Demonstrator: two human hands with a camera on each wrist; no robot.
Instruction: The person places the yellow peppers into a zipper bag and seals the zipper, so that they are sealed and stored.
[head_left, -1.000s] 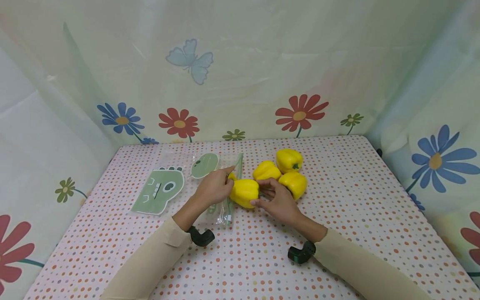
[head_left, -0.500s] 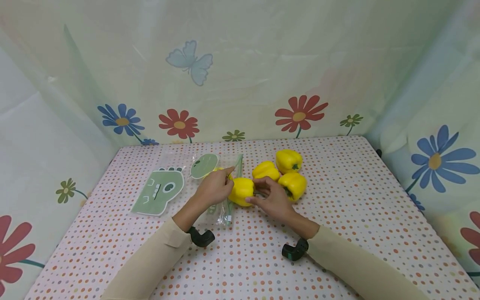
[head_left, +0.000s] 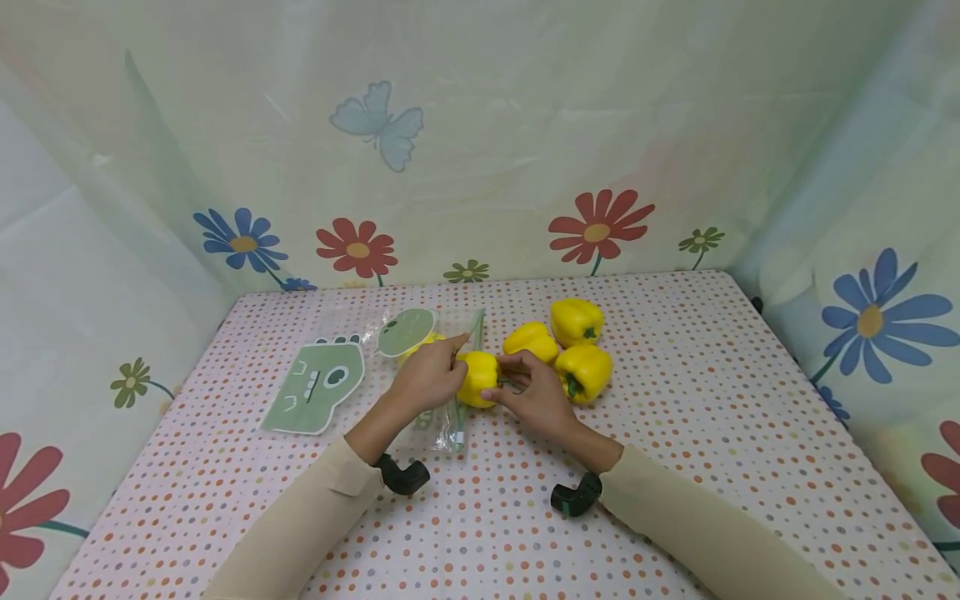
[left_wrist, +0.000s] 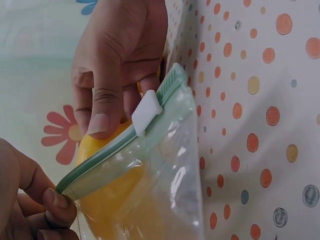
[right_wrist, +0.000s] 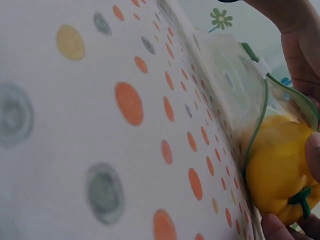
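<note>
My left hand (head_left: pixel 430 372) pinches the rim of a clear zip bag (left_wrist: pixel 180 160) that has a green zip strip and a white slider (left_wrist: pixel 147 113). My right hand (head_left: pixel 538 397) holds a yellow bell pepper (head_left: pixel 477 379) around its stem end, thumb on one side and fingers on the other. The pepper's far end is inside the bag's mouth, while its green stem (right_wrist: pixel 300 198) faces out in the right wrist view. Beyond my left hand, another yellow shape (head_left: pixel 422 346) shows through the plastic, partly hidden by the hand and the bag's green print (head_left: pixel 406 332).
Three more yellow bell peppers (head_left: pixel 583 372) lie grouped just right of the bag, close to my right hand. A flat clear bag with a green monster print (head_left: pixel 318 387) lies at left on the dotted tablecloth (head_left: pixel 675 417). Flowered curtains (head_left: pixel 480 167) surround the table.
My right hand has moved left, pushing the pepper further into the bag's mouth. The yellow shape inside the bag has shifted left and shows more. My left hand has stayed in place.
</note>
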